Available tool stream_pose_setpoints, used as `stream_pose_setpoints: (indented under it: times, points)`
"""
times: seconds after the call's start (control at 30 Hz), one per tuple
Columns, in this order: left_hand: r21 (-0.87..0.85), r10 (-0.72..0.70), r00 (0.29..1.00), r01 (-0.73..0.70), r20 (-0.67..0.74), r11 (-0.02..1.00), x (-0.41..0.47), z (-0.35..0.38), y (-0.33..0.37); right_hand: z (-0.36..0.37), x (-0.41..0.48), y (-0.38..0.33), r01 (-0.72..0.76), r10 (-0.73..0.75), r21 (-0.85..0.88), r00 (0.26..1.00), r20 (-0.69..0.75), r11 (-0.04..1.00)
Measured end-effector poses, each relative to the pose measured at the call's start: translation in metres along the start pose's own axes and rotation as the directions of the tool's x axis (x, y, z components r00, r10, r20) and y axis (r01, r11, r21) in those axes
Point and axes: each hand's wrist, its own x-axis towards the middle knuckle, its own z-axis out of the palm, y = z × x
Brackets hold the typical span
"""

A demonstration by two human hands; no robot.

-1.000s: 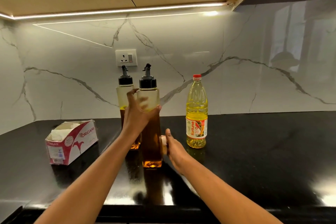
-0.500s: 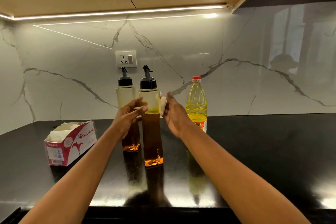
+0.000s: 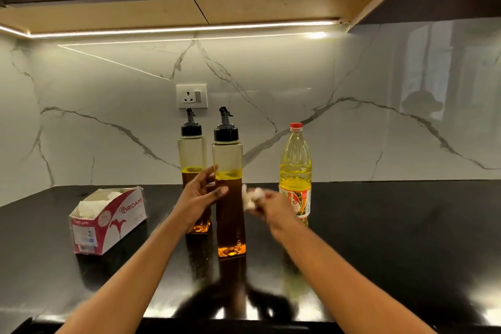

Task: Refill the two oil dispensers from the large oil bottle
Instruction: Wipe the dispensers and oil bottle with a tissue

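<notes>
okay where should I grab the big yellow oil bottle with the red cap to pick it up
Grip the large oil bottle around its ribbed body just above the label, coming from its right side, probably. It stands upright, the dispenser and the right hand crowd its left, and the neck looks too narrow.

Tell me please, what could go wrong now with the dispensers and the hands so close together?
The left hand is open beside the front dispenser, with no firm grip; a nudge could tip this tall, narrow bottle against the rear dispenser. The right hand, blurred and pinching a crumpled tissue, is close to the large oil bottle and might knock it.
</notes>
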Motion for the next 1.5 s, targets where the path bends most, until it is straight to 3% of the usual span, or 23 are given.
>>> stream_pose_setpoints:
  times: [0.07,0.13,0.2,0.33,0.53,0.73,0.83,0.93,1.0,1.07,1.17,1.27,1.5]
  points:
    - [0.014,-0.018,1.0,0.018,-0.005,1.0,-0.006,0.003,-0.006,0.002,0.003,-0.042,0.109,-0.116,0.176,0.993,0.033,0.978]
    - [0.057,-0.035,0.999,0.035,-0.013,0.998,-0.012,0.006,-0.014,0.009,0.003,-0.077,0.213,-0.231,0.228,0.972,0.051,0.95]
    - [0.09,-0.052,0.999,0.053,-0.013,0.995,-0.017,0.007,-0.023,0.019,0.002,-0.096,0.316,-0.326,0.144,0.944,0.052,0.938]
    - [0.103,-0.039,0.998,0.044,-0.049,0.994,-0.021,0.009,-0.035,0.038,-0.001,-0.097,0.463,-0.455,-0.219,0.886,0.089,0.859]
    - [0.134,-0.027,0.998,0.034,-0.05,0.99,-0.017,0.005,-0.044,0.041,0.011,-0.085,0.385,-0.3,-0.236,0.896,0.327,0.892]
    - [0.096,-0.074,0.997,0.072,0.023,0.993,-0.013,-0.003,-0.045,0.035,0.022,-0.101,0.317,-0.262,-0.246,0.937,0.231,0.916]
    - [0.102,-0.063,0.998,0.06,0.023,0.993,-0.013,0.0,-0.046,0.033,0.024,-0.092,0.414,-0.379,-0.314,0.91,0.167,0.854]
    - [0.108,-0.051,0.998,0.053,-0.022,0.993,-0.014,0.004,-0.045,0.034,0.023,-0.08,0.566,-0.594,-0.433,0.8,0.085,0.701]
    - [0.103,-0.05,0.999,0.051,-0.013,0.993,-0.014,0.003,-0.047,0.039,0.023,-0.075,0.602,-0.636,-0.454,0.766,0.096,0.657]
    - [0.094,-0.057,0.998,0.056,0.012,0.994,-0.013,0.0,-0.047,0.044,0.023,-0.078,0.559,-0.571,-0.427,0.813,0.113,0.711]
    - [0.074,-0.094,0.994,0.09,0.05,0.993,-0.013,-0.002,-0.044,0.045,0.028,-0.095,0.371,-0.341,-0.258,0.927,0.154,0.892]
    - [0.054,-0.121,0.989,0.117,0.079,0.992,-0.014,0.0,-0.042,0.041,0.034,-0.1,0.293,-0.258,-0.136,0.939,0.227,0.946]
    - [-0.064,-0.147,0.984,0.154,0.103,0.986,-0.016,0.001,-0.049,0.028,0.019,-0.083,0.535,-0.507,-0.322,0.844,0.172,0.781]
